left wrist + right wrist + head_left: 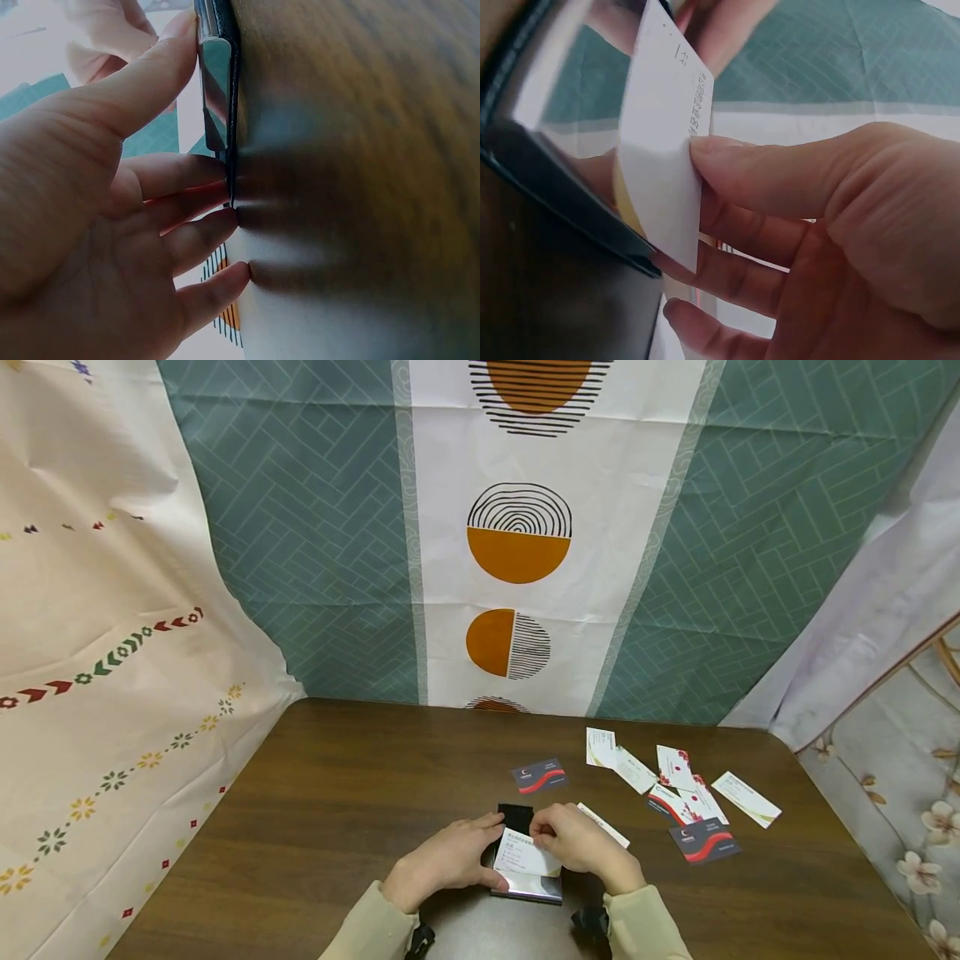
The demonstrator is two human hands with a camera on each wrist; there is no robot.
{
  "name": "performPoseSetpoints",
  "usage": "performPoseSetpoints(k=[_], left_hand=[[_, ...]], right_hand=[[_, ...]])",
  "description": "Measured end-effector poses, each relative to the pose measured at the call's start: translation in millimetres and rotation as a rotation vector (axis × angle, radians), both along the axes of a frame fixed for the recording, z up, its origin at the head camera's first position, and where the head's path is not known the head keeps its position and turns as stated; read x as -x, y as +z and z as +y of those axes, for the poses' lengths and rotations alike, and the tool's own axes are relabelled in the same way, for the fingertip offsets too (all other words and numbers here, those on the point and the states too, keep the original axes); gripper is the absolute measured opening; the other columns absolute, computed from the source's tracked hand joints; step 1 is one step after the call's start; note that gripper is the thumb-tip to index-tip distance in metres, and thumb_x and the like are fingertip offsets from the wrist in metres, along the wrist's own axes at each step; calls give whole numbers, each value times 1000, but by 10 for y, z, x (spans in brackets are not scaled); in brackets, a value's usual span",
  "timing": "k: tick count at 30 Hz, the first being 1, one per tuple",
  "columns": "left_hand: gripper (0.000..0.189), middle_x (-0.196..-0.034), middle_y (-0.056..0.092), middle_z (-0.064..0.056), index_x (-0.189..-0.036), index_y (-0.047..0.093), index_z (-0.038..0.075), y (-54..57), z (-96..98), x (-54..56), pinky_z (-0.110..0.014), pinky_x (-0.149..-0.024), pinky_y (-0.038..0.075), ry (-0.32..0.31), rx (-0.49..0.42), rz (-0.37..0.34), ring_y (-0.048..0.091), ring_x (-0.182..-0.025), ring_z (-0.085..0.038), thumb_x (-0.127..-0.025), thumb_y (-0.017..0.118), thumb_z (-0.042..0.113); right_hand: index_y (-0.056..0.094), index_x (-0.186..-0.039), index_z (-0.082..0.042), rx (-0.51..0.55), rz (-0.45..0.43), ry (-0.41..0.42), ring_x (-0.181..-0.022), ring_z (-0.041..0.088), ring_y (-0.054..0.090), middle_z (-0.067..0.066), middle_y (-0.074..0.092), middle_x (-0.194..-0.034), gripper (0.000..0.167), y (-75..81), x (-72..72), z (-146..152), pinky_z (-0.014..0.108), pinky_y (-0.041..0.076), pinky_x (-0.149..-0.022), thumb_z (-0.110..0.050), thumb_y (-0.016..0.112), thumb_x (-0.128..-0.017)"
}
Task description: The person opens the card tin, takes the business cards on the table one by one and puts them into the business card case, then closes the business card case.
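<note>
Head view: my right hand (583, 845) pinches a card (525, 855) by its edge, over the case (536, 887); my left hand (448, 860) grips the case's side.

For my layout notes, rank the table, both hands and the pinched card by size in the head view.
1. Table
2. Left hand and right hand, too alike to rank
3. Pinched card
</note>
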State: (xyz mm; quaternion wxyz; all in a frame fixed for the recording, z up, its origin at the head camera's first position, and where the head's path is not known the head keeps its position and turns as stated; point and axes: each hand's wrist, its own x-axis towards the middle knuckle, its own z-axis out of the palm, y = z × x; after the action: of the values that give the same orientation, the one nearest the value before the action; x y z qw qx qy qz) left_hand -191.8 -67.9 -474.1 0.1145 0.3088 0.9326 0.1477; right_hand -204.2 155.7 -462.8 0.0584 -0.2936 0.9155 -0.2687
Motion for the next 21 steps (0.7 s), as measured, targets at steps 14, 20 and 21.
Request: performPoseSetpoints(k=[14,20,21], left_hand=[[85,-150,44,-5,-142,53,8,2,-2,0,-40,-106,40,4,14,-7,46,-132,-25,-76,74,58],[86,-151,42,-4,-143,51,9,5,-3,-1,-41,-106,39,4,14,-15,46,-132,-27,-77,74,59],[86,-151,42,-4,-143,51,9,6,-5,0,-42,-106,39,2,14,-15,45,-132,-27,-77,73,59]], right_hand=[[67,-73,-13,1,-18,31,-59,2,44,-10,54,-64,18,-5,-43,-84,23,40,-54,2,69,-83],[66,-69,-15,-22,-67,23,-58,2,44,-13,52,-62,21,-18,-49,-112,23,40,-54,0,69,-83],[66,-69,-16,-25,-69,23,-58,2,44,-13,52,-62,21,-19,-48,-114,23,40,-54,0,69,-83]])
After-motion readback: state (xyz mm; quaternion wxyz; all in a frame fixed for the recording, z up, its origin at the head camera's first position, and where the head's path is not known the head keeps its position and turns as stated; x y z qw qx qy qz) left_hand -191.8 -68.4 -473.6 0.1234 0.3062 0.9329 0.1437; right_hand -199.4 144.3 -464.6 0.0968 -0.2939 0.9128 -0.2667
